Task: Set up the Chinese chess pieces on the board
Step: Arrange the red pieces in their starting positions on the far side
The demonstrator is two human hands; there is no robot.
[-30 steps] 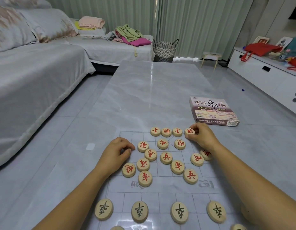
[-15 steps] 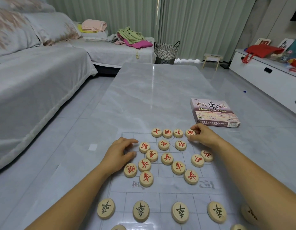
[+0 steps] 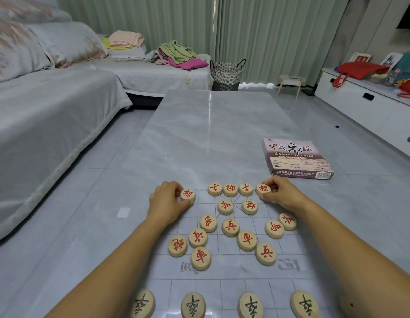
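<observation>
At the board's point(image 3: 222, 269) far edge on the table point(image 3: 210, 138), the left hand point(image 3: 168, 199) pinches one red elephant piece point(image 3: 188, 194), the right hand point(image 3: 282, 193) another point(image 3: 263, 188); loose red pieces point(image 3: 230, 227) lie scattered between the forearms.

Both forearms stretched forward, left hand point(image 3: 167, 201) pinching, right hand point(image 3: 282, 193) pinching

I see both forearms bare right to the frame's bottom edge, with no sleeve showing on either. My left hand point(image 3: 168, 201) and right hand point(image 3: 282, 195) wear nothing: bare fingers, bare wrists. The right forearm carries one small dark spot near its lower end.
</observation>
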